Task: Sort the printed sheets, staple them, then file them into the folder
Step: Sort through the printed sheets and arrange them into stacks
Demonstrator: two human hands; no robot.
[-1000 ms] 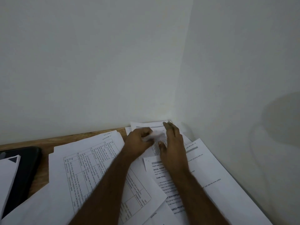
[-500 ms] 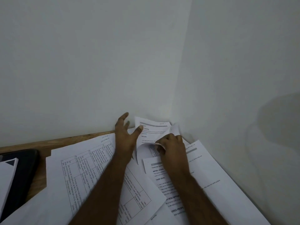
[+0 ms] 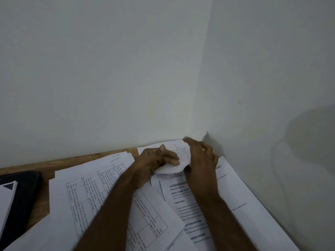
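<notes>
- Left hand [image 3: 154, 160] pinches a curled white printed sheet [image 3: 172, 168].
- Right hand [image 3: 201, 158], fingers loosely spread, hovers just beside that grip.
- Other printed sheets [image 3: 101, 192] cover the wooden surface [image 3: 41, 164] below.

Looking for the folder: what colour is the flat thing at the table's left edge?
Black; the flat object lies on the wooden table, seen in the head view.

Both bare forearms reach forward toward twelve o'clock, converging. The left hand [image 3: 155, 160] has its fingers curled, pointing toward three o'clock, thumb raised. The right hand [image 3: 201, 156] is blurred, fingers loosely spread, just beside the left.
</notes>
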